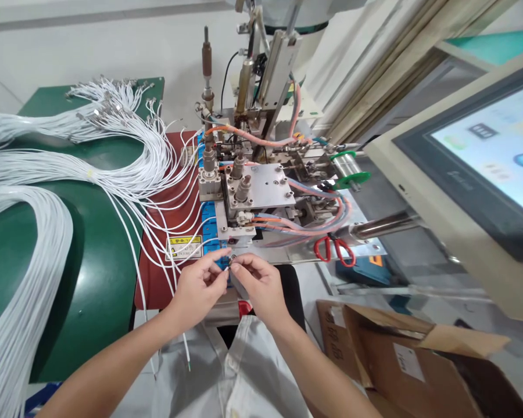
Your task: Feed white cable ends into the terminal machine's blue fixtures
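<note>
In the head view, the left hand point(203, 290) has its thumb and forefinger pinched at a white cable end point(227, 269). The right hand point(260, 285) has thumb and fingertips closed together at the same tip, around a small part point(230, 263) too tiny to make out. The cable end is just beside the near end of the blue holder row point(210, 223), by the near edge of the machine base point(279, 253).

Cables point(150, 165) lie left of the machine point(261, 186) (scissors point(335, 251) at its right).
</note>
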`<state>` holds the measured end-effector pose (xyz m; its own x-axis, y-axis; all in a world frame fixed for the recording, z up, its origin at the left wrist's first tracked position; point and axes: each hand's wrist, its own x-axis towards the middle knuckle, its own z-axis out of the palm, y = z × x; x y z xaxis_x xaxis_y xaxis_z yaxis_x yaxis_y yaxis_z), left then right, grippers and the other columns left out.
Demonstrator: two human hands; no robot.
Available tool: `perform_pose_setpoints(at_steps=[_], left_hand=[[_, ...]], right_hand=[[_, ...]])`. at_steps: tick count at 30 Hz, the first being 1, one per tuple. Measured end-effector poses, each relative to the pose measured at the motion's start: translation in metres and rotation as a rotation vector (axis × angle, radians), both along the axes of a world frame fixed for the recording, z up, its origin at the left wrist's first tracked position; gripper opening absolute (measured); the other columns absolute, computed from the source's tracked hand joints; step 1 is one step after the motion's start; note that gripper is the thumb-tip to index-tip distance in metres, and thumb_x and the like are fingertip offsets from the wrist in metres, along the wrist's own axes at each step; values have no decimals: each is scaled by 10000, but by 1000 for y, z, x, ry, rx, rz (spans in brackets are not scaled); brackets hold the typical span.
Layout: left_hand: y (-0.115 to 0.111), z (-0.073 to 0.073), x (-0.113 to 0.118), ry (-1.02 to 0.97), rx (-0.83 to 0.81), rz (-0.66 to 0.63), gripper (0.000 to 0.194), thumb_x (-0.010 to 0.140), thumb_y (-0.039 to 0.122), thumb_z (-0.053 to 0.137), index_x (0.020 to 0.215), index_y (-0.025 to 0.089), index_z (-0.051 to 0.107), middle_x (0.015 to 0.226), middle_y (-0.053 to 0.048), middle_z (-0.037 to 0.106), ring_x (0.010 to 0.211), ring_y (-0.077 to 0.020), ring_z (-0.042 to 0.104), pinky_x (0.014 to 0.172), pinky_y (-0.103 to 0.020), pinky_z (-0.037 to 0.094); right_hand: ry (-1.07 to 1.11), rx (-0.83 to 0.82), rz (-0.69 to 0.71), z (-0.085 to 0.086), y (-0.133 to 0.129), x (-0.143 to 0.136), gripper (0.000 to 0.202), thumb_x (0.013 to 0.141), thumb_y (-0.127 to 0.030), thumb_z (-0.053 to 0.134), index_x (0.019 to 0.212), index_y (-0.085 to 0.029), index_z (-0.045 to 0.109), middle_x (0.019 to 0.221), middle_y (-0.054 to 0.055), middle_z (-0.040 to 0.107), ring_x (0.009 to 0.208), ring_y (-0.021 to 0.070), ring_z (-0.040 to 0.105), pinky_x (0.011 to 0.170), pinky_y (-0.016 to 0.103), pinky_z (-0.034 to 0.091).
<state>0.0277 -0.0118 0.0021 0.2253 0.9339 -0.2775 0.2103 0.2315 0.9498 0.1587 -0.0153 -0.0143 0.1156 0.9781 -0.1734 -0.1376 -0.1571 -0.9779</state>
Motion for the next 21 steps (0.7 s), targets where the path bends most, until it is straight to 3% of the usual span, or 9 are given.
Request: perform_pose_setpoints(at_steps=[5, 9, 11, 16, 21], left_hand=[[0, -2, 0, 11, 16, -30, 260, 810, 236, 490, 1050, 166, 559, 663, 23, 525, 566, -90, 562, 545, -194, 459], [2, -1, -2, -2, -29, -31, 270, 808, 253, 500, 1065, 168, 502, 670, 29, 528, 554, -97, 566, 539, -202, 456], [6, 2, -7, 87, -11, -83, 320, 803, 245, 507, 1117, 191, 485, 704, 26, 553, 529, -88, 538, 526, -203, 439], [18, 11, -25, 490, 241, -295, 165, 796, 195, 503, 932, 218, 595, 795, -1, 608, 715, -148, 559, 650, -254, 426], [22, 10, -29, 674, 338, -357, 161, 823, 129, 427, 857, 189, 572, 853, -28, 592, 809, -174, 548, 736, -310, 424]], right_hand=[[-29, 22, -22, -6, -4, -3, 109, 719, -241, 594, 638, -167, 595, 573, -16, 569, 530, 109, 509, 515, 236, 420], [-502, 353, -66, -14, -7, 1, 70, 752, -182, 551, 706, -185, 604, 706, 42, 604, 693, 170, 559, 655, 309, 447], [-709, 486, -38, -18, -6, 5, 64, 757, -162, 536, 740, -188, 592, 738, 61, 603, 730, 187, 554, 690, 329, 437], [-866, 395, 123, -23, 0, 12, 118, 813, -171, 444, 744, -182, 540, 713, 55, 577, 700, 181, 533, 638, 299, 421], [-1043, 343, 210, -19, 2, 11, 147, 812, -171, 420, 734, -171, 544, 730, 62, 577, 719, 195, 517, 665, 311, 386]])
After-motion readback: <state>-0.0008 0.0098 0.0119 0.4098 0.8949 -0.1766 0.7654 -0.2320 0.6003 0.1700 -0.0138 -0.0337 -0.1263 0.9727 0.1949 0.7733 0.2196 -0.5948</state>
